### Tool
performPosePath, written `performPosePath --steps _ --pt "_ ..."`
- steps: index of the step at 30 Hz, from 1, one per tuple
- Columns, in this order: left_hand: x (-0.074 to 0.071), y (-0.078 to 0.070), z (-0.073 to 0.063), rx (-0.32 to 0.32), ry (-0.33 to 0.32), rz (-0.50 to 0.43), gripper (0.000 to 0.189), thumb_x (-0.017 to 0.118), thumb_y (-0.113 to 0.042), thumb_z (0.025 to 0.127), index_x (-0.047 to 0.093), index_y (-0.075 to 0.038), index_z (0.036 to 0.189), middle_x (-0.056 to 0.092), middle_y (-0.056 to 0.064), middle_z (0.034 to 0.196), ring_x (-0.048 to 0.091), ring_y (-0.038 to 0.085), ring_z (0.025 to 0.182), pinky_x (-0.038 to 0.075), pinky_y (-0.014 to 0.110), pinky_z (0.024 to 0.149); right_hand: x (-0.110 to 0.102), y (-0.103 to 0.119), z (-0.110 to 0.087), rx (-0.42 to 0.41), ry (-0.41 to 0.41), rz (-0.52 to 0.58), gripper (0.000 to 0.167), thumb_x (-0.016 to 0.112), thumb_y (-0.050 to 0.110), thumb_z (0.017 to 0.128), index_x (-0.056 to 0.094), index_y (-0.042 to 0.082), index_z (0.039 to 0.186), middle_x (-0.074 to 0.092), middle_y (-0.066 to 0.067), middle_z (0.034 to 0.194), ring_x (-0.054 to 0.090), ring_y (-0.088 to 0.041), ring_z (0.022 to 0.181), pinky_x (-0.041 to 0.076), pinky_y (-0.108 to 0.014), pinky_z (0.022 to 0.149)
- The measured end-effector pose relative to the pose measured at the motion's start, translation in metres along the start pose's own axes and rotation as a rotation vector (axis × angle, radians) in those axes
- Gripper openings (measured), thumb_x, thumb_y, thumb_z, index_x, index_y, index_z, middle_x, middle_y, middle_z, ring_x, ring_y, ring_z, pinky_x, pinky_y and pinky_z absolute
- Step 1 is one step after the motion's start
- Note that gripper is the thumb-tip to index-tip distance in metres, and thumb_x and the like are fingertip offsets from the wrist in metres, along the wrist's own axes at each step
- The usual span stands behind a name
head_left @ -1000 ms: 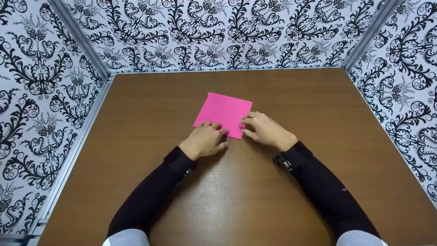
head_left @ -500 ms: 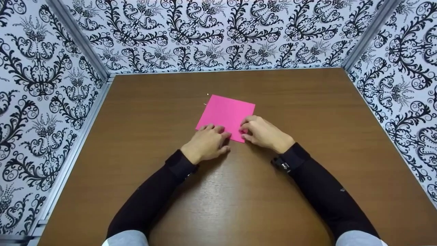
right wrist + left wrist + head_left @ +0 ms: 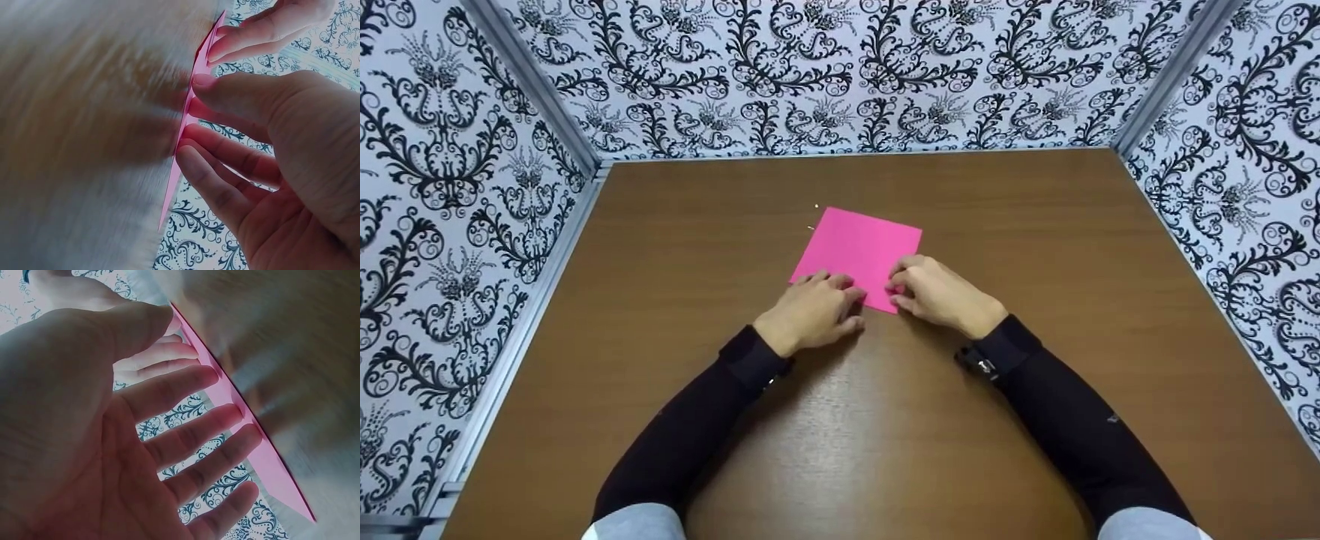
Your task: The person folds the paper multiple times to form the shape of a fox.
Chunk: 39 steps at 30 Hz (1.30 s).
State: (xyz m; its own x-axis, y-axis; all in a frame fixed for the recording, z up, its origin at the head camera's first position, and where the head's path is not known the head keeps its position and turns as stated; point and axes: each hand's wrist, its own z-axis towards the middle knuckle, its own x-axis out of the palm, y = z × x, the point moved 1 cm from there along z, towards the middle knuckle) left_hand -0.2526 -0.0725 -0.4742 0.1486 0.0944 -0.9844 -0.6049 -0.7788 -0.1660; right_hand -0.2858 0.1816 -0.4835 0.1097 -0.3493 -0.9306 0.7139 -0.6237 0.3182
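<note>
A bright pink square of paper lies slightly askew on the brown table. My left hand rests along its near left edge, fingertips on the paper and thumb off to the side. In the left wrist view the left fingers are spread and nearly straight, with the tips against the pink sheet. At the near right corner is my right hand, with bent fingers. The right thumb and fingertips touch the sheet's face close to its edge in the right wrist view.
Two tiny white specks lie just beyond the paper's far left side. Walls with black scroll patterns enclose the table at the back and both sides, with grey metal posts at the corners.
The paper and both hands have shifted slightly right and toward me, uncovering the white specks. My right thumb and fingers have drawn closer together. Almost nothing moved in the last half second.
</note>
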Motion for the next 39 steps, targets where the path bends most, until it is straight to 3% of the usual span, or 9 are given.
performPosePath --steps 7,16,24,33,39 --pt "0.0 0.005 0.0 -0.019 0.004 -0.018 0.054 0.071 -0.047 0.117 0.071 -0.015 0.16 0.067 0.016 0.165 0.063 0.041 0.149 0.054 0.062 0.128 0.002 -0.001 0.0 -0.002 -0.006 0.008 0.006 0.084 0.005 0.107 0.088 0.001 0.107 0.08 -0.019 0.118 0.079 -0.035 0.11 0.069 -0.051 0.1" --pt "-0.003 0.016 0.001 -0.071 -0.005 -0.03 0.057 0.072 -0.051 0.115 0.069 -0.018 0.161 0.066 0.016 0.167 0.063 0.041 0.154 0.054 0.071 0.125 0.001 0.002 0.0 -0.024 -0.02 0.019 0.005 0.084 0.004 0.106 0.087 0.003 0.103 0.078 -0.017 0.112 0.079 -0.033 0.103 0.069 -0.049 0.093" --pt "-0.009 0.032 0.006 -0.125 0.015 -0.066 0.061 0.07 -0.052 0.116 0.064 -0.019 0.167 0.06 0.018 0.174 0.056 0.043 0.163 0.049 0.07 0.132 0.0 0.006 -0.001 -0.014 -0.005 0.037 0.003 0.086 0.004 0.104 0.086 0.004 0.101 0.076 -0.017 0.109 0.078 -0.03 0.099 0.069 -0.045 0.088" --pt "-0.013 0.048 0.02 -0.177 0.008 -0.108 0.059 0.068 -0.047 0.117 0.063 -0.018 0.168 0.056 0.017 0.178 0.05 0.047 0.167 0.041 0.074 0.137 -0.003 0.01 -0.006 -0.022 0.004 0.017 0.004 0.087 0.005 0.104 0.086 0.002 0.101 0.076 -0.016 0.108 0.079 -0.027 0.096 0.07 -0.043 0.087" --pt "-0.02 0.061 0.038 -0.185 0.004 -0.084 0.055 0.069 -0.044 0.117 0.067 -0.014 0.162 0.053 0.022 0.179 0.051 0.049 0.165 0.043 0.078 0.134 -0.004 0.014 -0.007 -0.042 0.021 0.013 0.003 0.088 0.005 0.103 0.086 0.003 0.102 0.076 -0.016 0.106 0.079 -0.026 0.095 0.071 -0.041 0.086"
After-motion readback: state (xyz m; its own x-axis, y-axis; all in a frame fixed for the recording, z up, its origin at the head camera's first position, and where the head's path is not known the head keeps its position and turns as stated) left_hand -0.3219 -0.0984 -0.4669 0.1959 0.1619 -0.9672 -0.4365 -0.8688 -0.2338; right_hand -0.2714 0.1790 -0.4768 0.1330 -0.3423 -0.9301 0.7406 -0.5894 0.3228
